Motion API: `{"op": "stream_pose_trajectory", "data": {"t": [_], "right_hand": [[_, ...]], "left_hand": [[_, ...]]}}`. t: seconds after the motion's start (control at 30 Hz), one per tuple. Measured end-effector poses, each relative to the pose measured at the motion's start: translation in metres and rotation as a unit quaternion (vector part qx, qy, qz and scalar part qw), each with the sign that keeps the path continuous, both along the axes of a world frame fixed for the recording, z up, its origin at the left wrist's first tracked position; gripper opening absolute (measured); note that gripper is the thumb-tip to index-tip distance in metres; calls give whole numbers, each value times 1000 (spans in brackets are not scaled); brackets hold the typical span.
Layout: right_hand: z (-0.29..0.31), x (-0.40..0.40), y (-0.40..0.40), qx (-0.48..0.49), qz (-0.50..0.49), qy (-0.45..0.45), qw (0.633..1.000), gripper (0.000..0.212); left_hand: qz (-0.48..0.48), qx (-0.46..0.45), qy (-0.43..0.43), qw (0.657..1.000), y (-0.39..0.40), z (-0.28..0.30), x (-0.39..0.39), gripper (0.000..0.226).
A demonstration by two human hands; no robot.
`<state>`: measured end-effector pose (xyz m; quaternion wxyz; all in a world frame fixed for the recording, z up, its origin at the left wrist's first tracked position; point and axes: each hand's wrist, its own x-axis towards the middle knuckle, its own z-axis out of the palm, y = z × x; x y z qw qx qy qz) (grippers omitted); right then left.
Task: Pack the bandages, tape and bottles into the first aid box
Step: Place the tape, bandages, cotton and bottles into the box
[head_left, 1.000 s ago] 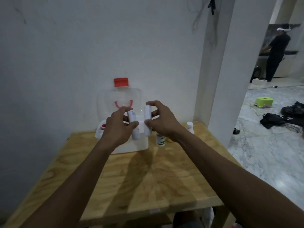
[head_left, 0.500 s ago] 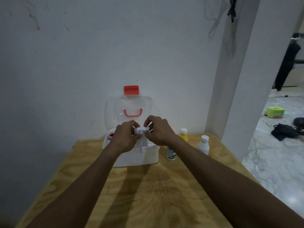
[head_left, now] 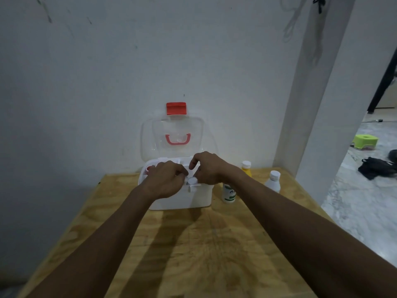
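Note:
The white first aid box (head_left: pixel 182 201) stands at the back of the wooden table, its clear lid (head_left: pixel 148 138) with a red latch upright against the wall. Both my hands are low over the open box. My left hand (head_left: pixel 167 179) is curled shut on a white bandage roll that it mostly hides. My right hand (head_left: pixel 211 168) pinches another white bandage roll (head_left: pixel 192 181), whose round end shows between the hands at the box's front rim. A red-capped item (head_left: pixel 148 168) lies inside at the left. Right of the box stand a green-labelled bottle (head_left: pixel 229 193), a yellow bottle (head_left: pixel 246 168) and a white bottle (head_left: pixel 274 181).
The wooden table (head_left: pixel 193 244) meets a white wall behind and a white pillar (head_left: pixel 322 104) at the right. Past the pillar, on the marble floor, lie a green stool (head_left: pixel 365 141) and a black bag (head_left: pixel 374 167).
Both hands have brought the two white rolls together and lowered them from above the box down to its open top. The view has moved closer and to the left.

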<state>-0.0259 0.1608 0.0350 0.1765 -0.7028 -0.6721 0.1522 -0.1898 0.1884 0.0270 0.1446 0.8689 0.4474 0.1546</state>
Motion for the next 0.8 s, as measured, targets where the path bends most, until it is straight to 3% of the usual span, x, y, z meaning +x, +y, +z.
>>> {"op": "stream_pose_trajectory", "data": {"t": [0.13,0.43,0.8], "right_hand": [[-3,0,0,2,-2,3,1000,42],[-5,0,2,-7,-10,14,1000,46],[-2,2,2,10,-12,28,999,46]], "left_hand": [[1,9,2,1000,-1,0,-2,61],[-2,14,-7,1000,-5,0,0,39],[-13,8,-38,999,-8,1,1,36]]}}
